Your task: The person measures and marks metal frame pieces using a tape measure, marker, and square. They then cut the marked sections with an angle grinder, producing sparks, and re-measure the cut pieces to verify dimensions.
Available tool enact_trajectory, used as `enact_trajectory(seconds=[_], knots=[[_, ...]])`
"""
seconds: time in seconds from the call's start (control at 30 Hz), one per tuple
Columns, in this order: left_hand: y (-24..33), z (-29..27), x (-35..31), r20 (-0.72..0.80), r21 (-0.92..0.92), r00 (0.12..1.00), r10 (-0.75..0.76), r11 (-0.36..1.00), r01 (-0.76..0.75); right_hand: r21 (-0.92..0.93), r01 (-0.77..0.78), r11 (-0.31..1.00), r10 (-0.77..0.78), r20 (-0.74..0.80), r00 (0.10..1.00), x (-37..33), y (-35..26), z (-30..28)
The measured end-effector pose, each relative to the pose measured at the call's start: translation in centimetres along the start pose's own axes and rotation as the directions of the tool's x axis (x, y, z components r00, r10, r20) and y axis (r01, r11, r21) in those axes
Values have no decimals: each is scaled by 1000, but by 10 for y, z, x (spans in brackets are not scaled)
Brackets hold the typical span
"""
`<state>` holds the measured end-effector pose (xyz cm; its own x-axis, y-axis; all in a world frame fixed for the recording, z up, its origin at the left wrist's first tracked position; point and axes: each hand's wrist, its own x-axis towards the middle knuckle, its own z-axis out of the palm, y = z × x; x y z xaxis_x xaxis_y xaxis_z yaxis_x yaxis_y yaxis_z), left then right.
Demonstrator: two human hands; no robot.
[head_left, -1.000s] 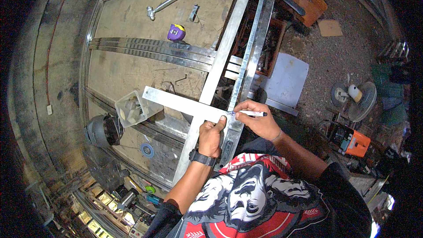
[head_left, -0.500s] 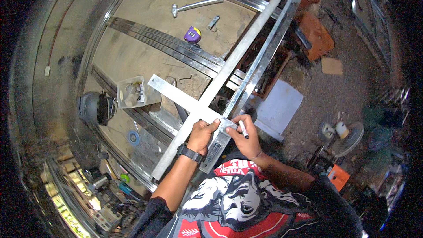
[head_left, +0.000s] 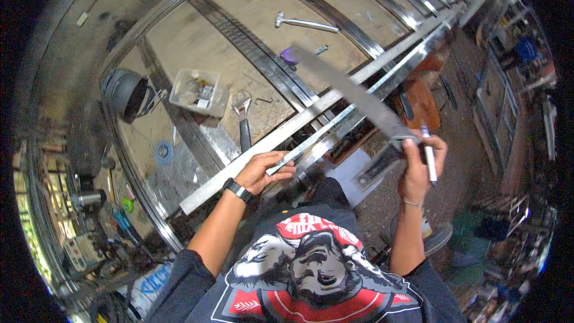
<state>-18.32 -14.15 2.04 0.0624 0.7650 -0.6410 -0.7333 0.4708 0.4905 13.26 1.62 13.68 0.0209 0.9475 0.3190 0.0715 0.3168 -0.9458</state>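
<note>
- Across a tan-panelled desk ribbed with metal bars: a hammer, a purple tape measure partly covered by the far tip of a square, an adjustable wrench and a clear bin of small parts.
- Along the near side: a pale flat bar and, just beside it, a narrow metal channel, roughly parallel.
- Left hand: curled around the near end of the metal channel, gripping it between thumb and fingers.
- Right hand: closed on two things at once, the corner of the metal square and a white pen.
- Over the channel and the bar: the square's blade, slanting and blurred, contact too unclear to tell.
- Judged step: handling the square and pen between uses, probably not drawing at this instant.
- Called for next, by judgement: keeping the channel end steady, swinging the long blade clear of the tape measure, and freeing the right hand of one tool before using the other.
</note>
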Motion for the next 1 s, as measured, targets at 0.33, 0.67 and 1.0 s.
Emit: enact_trajectory(seconds=[0.33,0.67,1.0], knots=[[-93,70,2,-261,-508,753,604,578,-639,108,296,949,-308,105,946,55,19,20],[-120,121,30,-615,-279,463,639,374,-885,273,-215,938,10,599,801,97,56,20],[-98,84,-22,-467,-267,728,502,705,-657,303,-741,600,286,784,551,87,88,28]])
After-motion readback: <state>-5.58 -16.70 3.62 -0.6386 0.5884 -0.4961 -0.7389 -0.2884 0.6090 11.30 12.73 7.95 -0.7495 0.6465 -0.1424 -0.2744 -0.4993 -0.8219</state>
